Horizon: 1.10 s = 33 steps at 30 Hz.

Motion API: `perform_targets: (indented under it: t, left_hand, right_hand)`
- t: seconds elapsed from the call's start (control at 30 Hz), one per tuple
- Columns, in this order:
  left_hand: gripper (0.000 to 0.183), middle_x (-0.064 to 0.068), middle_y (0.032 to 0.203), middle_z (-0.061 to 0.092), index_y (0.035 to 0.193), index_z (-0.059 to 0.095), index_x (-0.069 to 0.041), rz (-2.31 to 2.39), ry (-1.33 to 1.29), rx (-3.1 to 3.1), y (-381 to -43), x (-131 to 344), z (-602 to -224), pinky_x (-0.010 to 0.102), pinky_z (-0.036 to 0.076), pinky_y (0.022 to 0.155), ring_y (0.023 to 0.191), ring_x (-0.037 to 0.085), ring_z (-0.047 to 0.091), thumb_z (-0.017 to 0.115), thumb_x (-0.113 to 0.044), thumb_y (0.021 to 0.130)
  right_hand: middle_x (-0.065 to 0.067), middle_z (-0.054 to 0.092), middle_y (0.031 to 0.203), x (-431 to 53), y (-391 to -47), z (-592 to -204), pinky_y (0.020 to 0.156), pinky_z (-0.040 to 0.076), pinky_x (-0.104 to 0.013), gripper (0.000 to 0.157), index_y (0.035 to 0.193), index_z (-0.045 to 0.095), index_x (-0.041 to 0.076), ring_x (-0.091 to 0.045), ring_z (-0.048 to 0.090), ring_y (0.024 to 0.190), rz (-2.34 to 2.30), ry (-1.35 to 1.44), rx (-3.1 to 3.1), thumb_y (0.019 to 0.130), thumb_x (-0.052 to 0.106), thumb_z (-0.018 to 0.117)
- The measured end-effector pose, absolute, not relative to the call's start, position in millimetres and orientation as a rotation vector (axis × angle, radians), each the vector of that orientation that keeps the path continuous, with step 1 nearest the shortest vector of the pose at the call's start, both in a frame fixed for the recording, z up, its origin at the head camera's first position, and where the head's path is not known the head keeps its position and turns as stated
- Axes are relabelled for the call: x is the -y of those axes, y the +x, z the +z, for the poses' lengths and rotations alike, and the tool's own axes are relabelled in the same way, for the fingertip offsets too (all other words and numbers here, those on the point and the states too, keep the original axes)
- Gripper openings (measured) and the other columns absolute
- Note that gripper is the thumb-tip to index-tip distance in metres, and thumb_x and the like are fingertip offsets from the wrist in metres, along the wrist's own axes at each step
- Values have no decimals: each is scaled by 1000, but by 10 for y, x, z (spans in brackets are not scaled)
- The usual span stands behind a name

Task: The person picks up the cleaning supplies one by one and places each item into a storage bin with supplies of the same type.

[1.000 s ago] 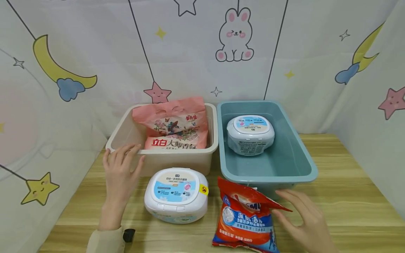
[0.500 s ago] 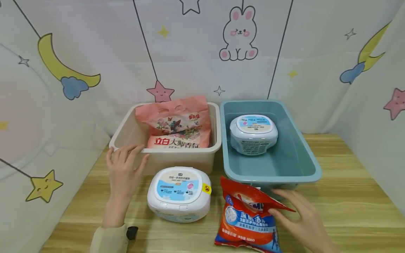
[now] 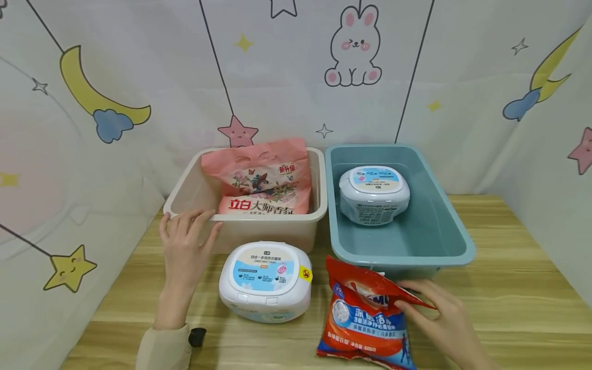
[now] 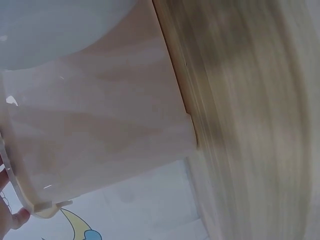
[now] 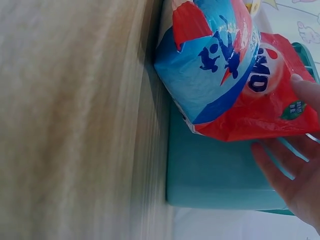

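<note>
My left hand (image 3: 182,249) rests on the near left corner of a cream plastic bin (image 3: 268,234), relaxed fingers at its rim; part of that hand shows in the left wrist view, beside the rim. At the right, my right hand (image 3: 444,318) is at the top corner of a red and blue bag of laundry powder (image 3: 365,318), which stands before the teal bin (image 3: 455,246). In the right wrist view the thumb lies by the bag's red top flap (image 5: 280,95), with spread fingers (image 5: 272,162) on its other side.
A white tub of laundry capsules (image 3: 265,308) stands on the wooden table (image 3: 522,288) between my hands. Another such tub (image 3: 374,198) sits inside the teal bin. A pink detergent bag (image 3: 259,159) leans in the cream bin. A patterned cloth (image 3: 287,67) hangs behind.
The whole head view shifts slightly right and up. My right hand comes slightly closer to the red bag's top corner; my left hand stays at the cream bin's rim.
</note>
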<state>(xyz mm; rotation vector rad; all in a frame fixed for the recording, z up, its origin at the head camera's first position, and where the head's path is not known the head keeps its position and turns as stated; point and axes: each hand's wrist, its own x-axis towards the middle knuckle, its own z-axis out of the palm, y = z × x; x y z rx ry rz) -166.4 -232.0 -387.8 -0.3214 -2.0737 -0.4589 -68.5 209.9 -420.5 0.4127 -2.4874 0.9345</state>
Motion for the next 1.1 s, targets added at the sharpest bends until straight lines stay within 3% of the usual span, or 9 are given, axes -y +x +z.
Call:
perform_targets:
  t: [0.27, 0.53, 0.83, 1.1]
  left_hand:
    - [31, 16, 102, 64, 107, 68, -5, -453, -310, 2080, -1655, 2302, -3871, 64, 25, 107, 100, 39, 54, 75, -18, 80]
    - [31, 17, 103, 64, 107, 68, -4, -462, -298, 2098, -1660, 2303, -3878, 63, 24, 108, 102, 39, 53, 76, -16, 79]
    - [31, 17, 103, 63, 107, 68, -5, -479, -291, 2103, -1654, 2303, -3875, 63, 23, 109, 102, 39, 53, 77, -14, 79]
    - [30, 17, 103, 63, 107, 68, -4, -486, -294, 2099, -1660, 2299, -3869, 63, 23, 109, 102, 39, 53, 76, -13, 80]
  right_hand:
    - [5, 71, 99, -2108, -672, -4213, 80, 43, -2, 43, 107, 70, 24, 7, 59, 88, 940, 391, 2524, 69, 10, 85]
    - [8, 70, 105, -2119, -608, -4200, 73, 52, -15, 44, 112, 68, 25, 6, 59, 93, 923, 383, 2617, 72, 17, 83]
    - [10, 67, 111, -2143, -542, -4197, 74, 55, -20, 54, 119, 63, 29, 2, 59, 96, 874, 497, 2630, 70, 24, 85]
    - [6, 63, 125, -2171, -497, -4203, 77, 54, -20, 66, 132, 55, 31, 8, 52, 106, 896, 403, 2724, 73, 30, 83]
